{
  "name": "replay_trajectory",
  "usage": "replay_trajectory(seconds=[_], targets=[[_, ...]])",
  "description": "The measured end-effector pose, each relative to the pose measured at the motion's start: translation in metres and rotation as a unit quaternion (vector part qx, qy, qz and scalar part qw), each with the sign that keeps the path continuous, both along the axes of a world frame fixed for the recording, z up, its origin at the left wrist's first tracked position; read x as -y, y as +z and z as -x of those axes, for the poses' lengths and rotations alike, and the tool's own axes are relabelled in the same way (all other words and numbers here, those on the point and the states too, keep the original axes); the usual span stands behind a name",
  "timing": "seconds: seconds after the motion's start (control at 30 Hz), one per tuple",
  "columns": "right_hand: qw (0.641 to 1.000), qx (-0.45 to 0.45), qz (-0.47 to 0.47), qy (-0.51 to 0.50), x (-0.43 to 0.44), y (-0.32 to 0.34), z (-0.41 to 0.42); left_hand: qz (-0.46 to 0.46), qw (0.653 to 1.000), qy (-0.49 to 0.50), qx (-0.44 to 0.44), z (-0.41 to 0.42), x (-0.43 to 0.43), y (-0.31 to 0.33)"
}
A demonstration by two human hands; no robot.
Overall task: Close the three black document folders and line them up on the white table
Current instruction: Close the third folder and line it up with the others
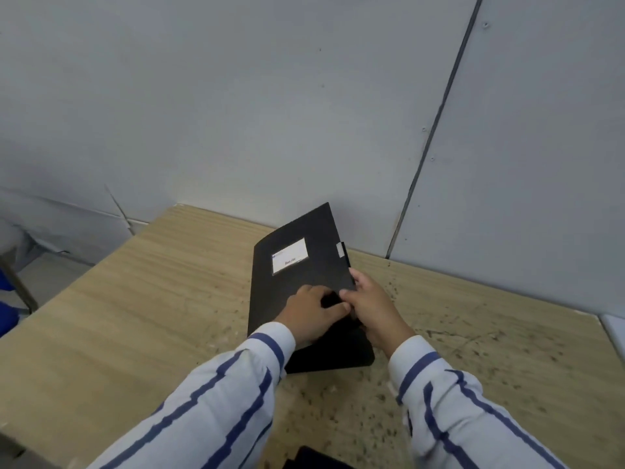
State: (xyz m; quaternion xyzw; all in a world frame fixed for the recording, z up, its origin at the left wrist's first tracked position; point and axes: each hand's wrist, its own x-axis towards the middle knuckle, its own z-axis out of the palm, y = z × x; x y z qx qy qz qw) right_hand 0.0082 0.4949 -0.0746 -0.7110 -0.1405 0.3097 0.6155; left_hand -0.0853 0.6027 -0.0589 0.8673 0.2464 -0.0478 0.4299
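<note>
A black document folder [297,265] with a white label stands tilted on the wooden table [135,299], its cover raised toward the wall. My left hand [313,314] presses on the cover's lower part. My right hand [373,306] grips the folder's right edge, thumb on the front. A black flap of the same folder [334,353] lies flat on the table under my hands. The dark edge of another black folder [314,460] shows at the bottom of the view, mostly cut off.
The table is light wood, speckled with dark marks on its right half. A grey panelled wall [304,96] stands right behind it. A white surface corner [614,328] shows at the far right. Blue chair parts [6,309] are at the left edge.
</note>
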Motion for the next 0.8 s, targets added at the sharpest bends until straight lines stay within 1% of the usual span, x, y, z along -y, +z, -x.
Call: replay_trajectory(seconds=[0.1, 0.2, 0.33, 0.4, 0.47, 0.53, 0.57, 0.63, 0.8], targets=[[0.992, 0.073, 0.1, 0.014, 0.011, -0.016, -0.005, -0.049, 0.996, 0.043, -0.057, 0.003, -0.008, -0.032], [0.974, 0.108, 0.195, 0.028, 0.018, -0.034, -0.002, -0.09, 0.986, 0.082, -0.11, 0.013, -0.022, -0.06], [0.941, 0.148, 0.298, 0.061, 0.019, -0.056, 0.001, -0.13, 0.977, 0.12, -0.119, 0.024, -0.04, -0.085], [0.912, 0.173, 0.369, 0.057, 0.017, -0.064, 0.004, -0.119, 0.976, 0.142, -0.113, 0.027, -0.047, -0.09], [0.891, 0.191, 0.41, 0.041, 0.014, -0.07, 0.009, -0.062, 0.976, 0.179, -0.104, 0.03, -0.054, -0.092], [0.886, 0.198, 0.417, 0.034, 0.012, -0.077, 0.014, -0.004, 0.974, 0.208, -0.086, 0.033, -0.06, -0.094], [0.89, 0.19, 0.414, 0.033, 0.012, -0.08, 0.016, 0.013, 0.973, 0.218, -0.071, 0.035, -0.061, -0.095], [0.9, 0.165, 0.402, 0.027, 0.013, -0.084, 0.02, 0.023, 0.969, 0.243, -0.038, 0.039, -0.06, -0.097], [0.941, 0.085, 0.323, -0.049, 0.016, -0.084, 0.026, 0.041, 0.964, 0.262, 0.005, 0.044, -0.058, -0.1]])
